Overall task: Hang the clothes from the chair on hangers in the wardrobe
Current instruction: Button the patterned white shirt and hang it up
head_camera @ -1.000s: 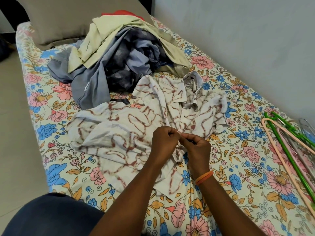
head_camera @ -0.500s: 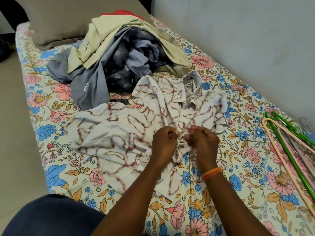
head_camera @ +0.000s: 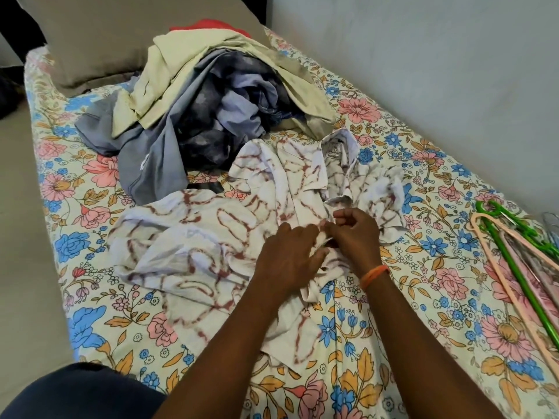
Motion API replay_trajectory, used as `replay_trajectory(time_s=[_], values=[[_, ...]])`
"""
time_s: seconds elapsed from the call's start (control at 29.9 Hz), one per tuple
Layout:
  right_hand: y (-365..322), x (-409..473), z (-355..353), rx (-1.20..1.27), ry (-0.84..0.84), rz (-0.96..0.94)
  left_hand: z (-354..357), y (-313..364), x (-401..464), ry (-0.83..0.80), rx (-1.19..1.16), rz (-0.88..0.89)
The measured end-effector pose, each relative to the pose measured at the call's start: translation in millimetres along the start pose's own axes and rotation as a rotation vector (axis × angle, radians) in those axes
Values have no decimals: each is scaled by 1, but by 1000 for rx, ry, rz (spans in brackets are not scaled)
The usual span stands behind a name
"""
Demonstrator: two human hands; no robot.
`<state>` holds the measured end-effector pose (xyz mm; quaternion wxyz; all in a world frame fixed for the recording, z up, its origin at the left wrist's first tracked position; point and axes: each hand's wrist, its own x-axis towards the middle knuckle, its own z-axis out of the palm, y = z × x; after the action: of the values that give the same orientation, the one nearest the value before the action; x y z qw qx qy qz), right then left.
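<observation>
On floral bed, both hands pinching patterned shirt, hangers right

Both forearms are extended forward, converging; the left hand is laid knuckles up, fingers loosely bent, while the right hand is curled, fingertips pinched together, wrist banded in orange

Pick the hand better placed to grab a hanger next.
Right. The hangers lie on the bed at the person's right, nearer the right hand. The left hand is further away, on the shirt. Both hands pinch the shirt now, so the right must let go first.
</observation>
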<state>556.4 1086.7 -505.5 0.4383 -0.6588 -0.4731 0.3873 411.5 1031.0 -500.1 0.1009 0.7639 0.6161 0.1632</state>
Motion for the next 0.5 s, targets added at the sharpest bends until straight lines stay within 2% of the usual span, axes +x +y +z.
replay_trajectory(time_s=[0.1, 0.17, 0.23, 0.33, 0.4, 0.43, 0.5], values=[[1, -7, -1, 284, 56, 69, -4, -1, 5, 29, 14, -85], [2, -10, 2, 371, 85, 79, -9, 3, 10, 183, 98, -27], [5, -10, 6, 406, 112, 99, -8, 4, 14, 242, 238, -60], [13, -8, 7, 410, 150, 100, -3, 4, 22, 166, 318, -207], [17, -8, 8, 407, 160, 87, -2, 4, 26, 123, 338, -295], [18, -9, 8, 405, 165, 78, -4, 5, 28, 151, 338, -314], [18, -9, 10, 402, 176, 64, -6, 6, 34, 191, 275, -277]])
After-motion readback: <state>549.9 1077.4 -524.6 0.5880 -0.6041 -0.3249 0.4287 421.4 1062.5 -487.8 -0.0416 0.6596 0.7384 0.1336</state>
